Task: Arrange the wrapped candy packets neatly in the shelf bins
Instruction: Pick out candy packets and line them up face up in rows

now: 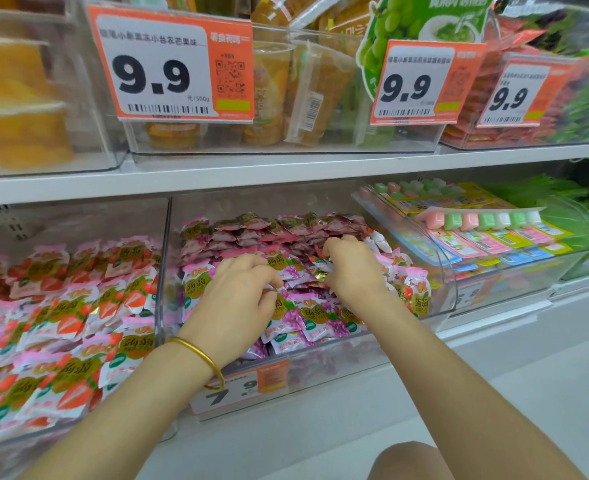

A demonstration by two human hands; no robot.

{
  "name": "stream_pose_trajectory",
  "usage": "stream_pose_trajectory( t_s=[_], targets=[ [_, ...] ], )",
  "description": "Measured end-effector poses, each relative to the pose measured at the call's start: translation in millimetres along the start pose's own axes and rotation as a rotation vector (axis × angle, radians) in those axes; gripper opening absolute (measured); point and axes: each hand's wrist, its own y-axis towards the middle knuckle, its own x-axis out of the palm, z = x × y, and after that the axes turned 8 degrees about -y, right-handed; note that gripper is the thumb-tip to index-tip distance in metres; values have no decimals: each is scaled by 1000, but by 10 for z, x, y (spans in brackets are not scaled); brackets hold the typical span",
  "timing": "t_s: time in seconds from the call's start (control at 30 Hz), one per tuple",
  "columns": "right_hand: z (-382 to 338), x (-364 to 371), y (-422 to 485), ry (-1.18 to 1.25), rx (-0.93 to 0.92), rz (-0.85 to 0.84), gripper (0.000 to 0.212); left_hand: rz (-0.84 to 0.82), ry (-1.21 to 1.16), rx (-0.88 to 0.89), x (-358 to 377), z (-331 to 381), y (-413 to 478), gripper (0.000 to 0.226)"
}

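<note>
A clear plastic bin (pixel 435 320) in the middle of the lower shelf holds several pink and purple grape candy packets (pixel 315 317), with darker packets (pixel 269 226) stacked at the back. Both my hands are inside this bin. My left hand (pixel 241 296), with a gold bangle on the wrist, pinches a grape packet (pixel 286 271) with curled fingers. My right hand (pixel 350 263) has its fingers curled down onto packets in the middle of the pile. What its fingertips hold is partly hidden.
The bin to the left (pixel 163 237) is full of strawberry candy packets (pixel 71 306). To the right, a bin (pixel 542 268) holds pastel strip candies. The shelf above (pixel 286 168) carries clear bins with 9.9 price tags (pixel 168 67). A 7.9 tag (pixel 241 389) hangs on the middle bin. My knee (pixel 410 462) is below.
</note>
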Motion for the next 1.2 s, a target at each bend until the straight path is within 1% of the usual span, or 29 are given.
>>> stream_pose_trajectory(
  t_s=[0.23, 0.4, 0.5, 0.67, 0.8, 0.9, 0.97, 1.07, 1.13, 1.2],
  targets=[
    [75, -60, 12, 49, 9, 47, 31, 4, -14, -7, 2, -16, -26, 22],
    [118, -114, -7, 122, 72, 106, 33, 9, -34, -3, -11, -9, -29, 22],
    [162, -133, -29, 229, 123, 202, 32, 9, -35, -2, -9, -13, -31, 22],
    [237, -274, -57, 517, 213, 330, 27, 11, -34, 2, -2, -28, -36, 22],
    [272, -403, -122, 611, 178, 314, 25, 8, -41, -3, -11, -21, -42, 22],
    [256, -416, -244, 690, 142, 259, 25, 12, -50, -6, -20, -7, -56, 23],
    [204, -372, -334, 615, 66, 193, 24, 14, -50, -5, -26, 2, -69, 23],
    [122, -263, -407, 390, -55, 88, 28, 12, -58, -6, -30, 11, -88, 22],
    [108, -228, -398, 309, -80, 52, 29, 14, -57, -4, -39, 15, -103, 21],
    [116, -246, -383, 278, -92, 32, 24, 13, -49, -2, -54, 13, -116, 21]
  ],
)
